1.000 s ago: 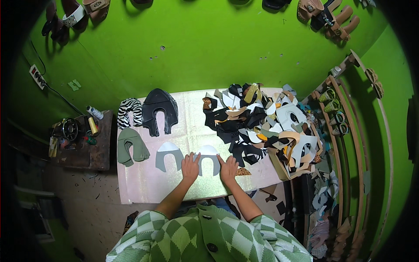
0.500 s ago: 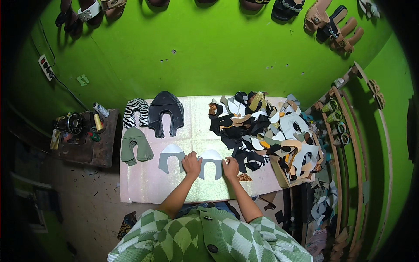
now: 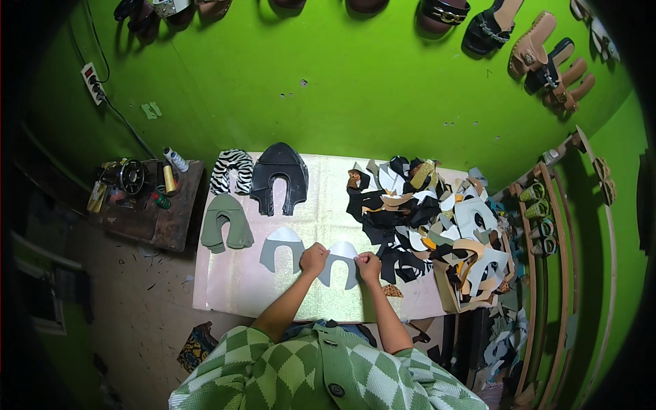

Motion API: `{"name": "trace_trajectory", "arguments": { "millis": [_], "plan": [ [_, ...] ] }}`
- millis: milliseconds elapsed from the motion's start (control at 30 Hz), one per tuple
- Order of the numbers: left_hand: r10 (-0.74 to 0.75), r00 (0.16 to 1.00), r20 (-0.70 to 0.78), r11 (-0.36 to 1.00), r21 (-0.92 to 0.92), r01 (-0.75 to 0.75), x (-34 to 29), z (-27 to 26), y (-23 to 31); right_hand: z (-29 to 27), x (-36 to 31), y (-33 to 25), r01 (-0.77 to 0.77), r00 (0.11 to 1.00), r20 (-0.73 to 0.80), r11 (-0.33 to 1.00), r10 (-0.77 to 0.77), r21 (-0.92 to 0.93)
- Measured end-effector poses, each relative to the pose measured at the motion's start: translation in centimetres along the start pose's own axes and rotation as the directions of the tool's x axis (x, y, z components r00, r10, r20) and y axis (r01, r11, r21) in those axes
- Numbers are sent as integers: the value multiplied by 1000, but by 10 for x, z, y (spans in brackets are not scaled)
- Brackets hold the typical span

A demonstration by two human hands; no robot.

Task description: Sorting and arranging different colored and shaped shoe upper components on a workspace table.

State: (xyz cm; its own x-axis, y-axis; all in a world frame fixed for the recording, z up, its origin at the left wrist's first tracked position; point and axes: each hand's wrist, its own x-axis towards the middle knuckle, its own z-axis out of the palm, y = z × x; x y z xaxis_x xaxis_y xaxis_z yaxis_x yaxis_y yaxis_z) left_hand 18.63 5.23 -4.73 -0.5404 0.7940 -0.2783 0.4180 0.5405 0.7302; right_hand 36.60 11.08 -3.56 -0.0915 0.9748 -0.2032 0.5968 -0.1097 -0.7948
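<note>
Between my hands lies an arch-shaped shoe upper piece (image 3: 337,274), grey with a white rounded top, on the table. Curled fingers of my left hand (image 3: 314,260) pinch its left edge near the white part. My right hand (image 3: 370,266) grips the opposite edge between thumb and fingers. Just left of my left hand, a matching grey-and-white upper piece (image 3: 275,257) lies flat. Farther left are stacked olive green upper pieces (image 3: 217,222), with zebra-striped upper pieces (image 3: 221,172) and a larger black upper stack (image 3: 280,164) behind. A small leopard-print scrap (image 3: 392,291) lies right of my right wrist.
A heap of mixed leather offcuts (image 3: 410,205) covers the table's right side, beside a filled cardboard box (image 3: 447,294). At left stands a sewing machine (image 3: 130,178) with thread spools (image 3: 175,159). Sandals (image 3: 488,31) hang on the green wall; a wooden rack (image 3: 547,273) is at right.
The whole view has shifted, so the table sits farther right in the picture. My right hand's fingers have drawn in closer on the piece's edge. The upper pieces keep their places on the table.
</note>
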Motion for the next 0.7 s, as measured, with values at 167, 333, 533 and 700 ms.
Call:
{"name": "trace_trajectory", "arguments": {
  "millis": [167, 333, 533, 700],
  "plan": [
    [113, 985, -132, 982, -137, -131, 7, -34, -12, 10, 10, -25, 29, 985, 149, 948, -80, 317],
    [94, 969, -228, 954, -258, -153, 22, -92, -61, 58, 2, -78, 116, 949, 243, 939, -201, 323],
    [133, 948, -290, 940, -265, -213, 35, -119, -104, 125, -15, -95, 155, 972, 139, 962, -188, 224],
    [204, 932, -301, 956, -144, -256, 36, -128, -99, 142, -16, -92, 172, 977, 92, 966, -192, 192]
  ]
}}
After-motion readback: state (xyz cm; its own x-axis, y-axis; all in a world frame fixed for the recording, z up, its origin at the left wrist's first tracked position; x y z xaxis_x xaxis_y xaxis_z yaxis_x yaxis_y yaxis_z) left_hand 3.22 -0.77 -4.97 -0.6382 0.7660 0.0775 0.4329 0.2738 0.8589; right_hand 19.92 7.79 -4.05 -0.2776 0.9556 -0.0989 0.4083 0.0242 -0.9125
